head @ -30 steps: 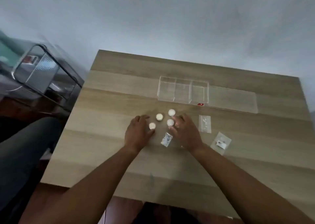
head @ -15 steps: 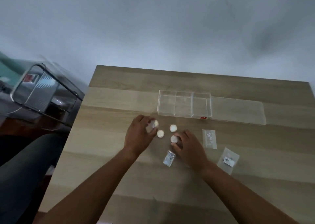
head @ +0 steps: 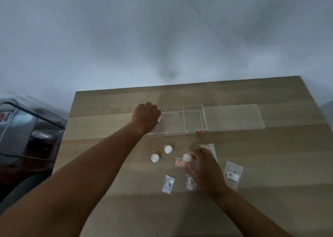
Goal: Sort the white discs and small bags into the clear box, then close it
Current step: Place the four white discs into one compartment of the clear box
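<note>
The clear box stands open on the wooden table, its flat lid lying to its right. My left hand is over the box's left compartment, closed on a white disc whose edge shows by the fingers. Nearer me, my right hand pinches another white disc just above the table. Two more white discs lie loose to its left. Small bags are scattered around the right hand: a pink one, a shiny one, one partly under the hand and two at the right.
A dark metal-framed rack or chair stands on the floor left of the table. The table's left edge runs close beside my left forearm. A grey wall rises behind the far edge.
My left hand has carried a white disc from the cluster up to the box's left compartment. My right hand has taken hold of another disc. The camera tilted up, and more bags came into view.
</note>
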{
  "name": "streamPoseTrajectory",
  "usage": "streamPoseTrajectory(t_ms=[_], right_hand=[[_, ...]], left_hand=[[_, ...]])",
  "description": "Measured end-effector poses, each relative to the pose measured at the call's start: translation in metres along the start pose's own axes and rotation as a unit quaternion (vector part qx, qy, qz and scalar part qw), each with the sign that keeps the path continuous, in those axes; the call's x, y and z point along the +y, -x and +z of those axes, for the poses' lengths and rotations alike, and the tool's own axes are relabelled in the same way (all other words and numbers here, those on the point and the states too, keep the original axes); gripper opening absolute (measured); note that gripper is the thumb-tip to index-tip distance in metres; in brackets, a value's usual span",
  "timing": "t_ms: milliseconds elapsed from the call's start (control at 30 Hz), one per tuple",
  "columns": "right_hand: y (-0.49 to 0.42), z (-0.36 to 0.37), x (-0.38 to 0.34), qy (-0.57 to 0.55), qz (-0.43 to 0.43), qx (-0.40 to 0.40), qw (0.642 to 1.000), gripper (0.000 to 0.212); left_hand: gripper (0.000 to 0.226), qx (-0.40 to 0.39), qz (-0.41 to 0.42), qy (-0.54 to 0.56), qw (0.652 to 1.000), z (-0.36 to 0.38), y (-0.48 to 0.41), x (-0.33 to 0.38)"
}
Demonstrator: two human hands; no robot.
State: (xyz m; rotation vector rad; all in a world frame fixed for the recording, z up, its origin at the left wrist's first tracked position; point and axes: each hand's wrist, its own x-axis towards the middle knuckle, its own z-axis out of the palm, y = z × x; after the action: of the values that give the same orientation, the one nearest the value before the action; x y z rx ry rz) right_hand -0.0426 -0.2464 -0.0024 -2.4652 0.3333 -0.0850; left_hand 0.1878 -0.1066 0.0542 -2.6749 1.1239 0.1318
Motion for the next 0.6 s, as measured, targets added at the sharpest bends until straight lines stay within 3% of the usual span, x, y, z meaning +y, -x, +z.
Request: streamPoseTrajectory(t_ms=[233, 367, 467, 533, 600], right_hand=[[-0.008, -0.009, 0.003, -0.011, 0.004, 0.051, 0.999, 0.027], [-0.035, -0.019, -0.008, -0.062, -0.009, 0.078, 0.995, 0.027], [-0.068, -0.027, -0.028, -0.073, -0.024, 0.072, 0.994, 0.027], [-0.093, -0.03, -0.042, -0.085, -0.03, 0.043, 0.995, 0.026], [-0.119, -0.033, -0.053, -0.081, -0.031, -0.015, 0.996, 0.027]], left_hand=[[0.024, -0.012, 0.012, -0.033, 0.999, 0.009, -0.001, -0.001], [0.031, 0.067, -0.067, 0.11, 0.989, 0.008, 0.007, -0.006], [0.025, 0.117, -0.227, 0.301, 0.919, 0.011, 0.024, -0.009], [0.031, 0.084, -0.315, 0.409, 0.852, 0.018, 0.032, -0.009], [0.038, 0.035, -0.35, 0.491, 0.797, 0.025, 0.037, -0.007]])
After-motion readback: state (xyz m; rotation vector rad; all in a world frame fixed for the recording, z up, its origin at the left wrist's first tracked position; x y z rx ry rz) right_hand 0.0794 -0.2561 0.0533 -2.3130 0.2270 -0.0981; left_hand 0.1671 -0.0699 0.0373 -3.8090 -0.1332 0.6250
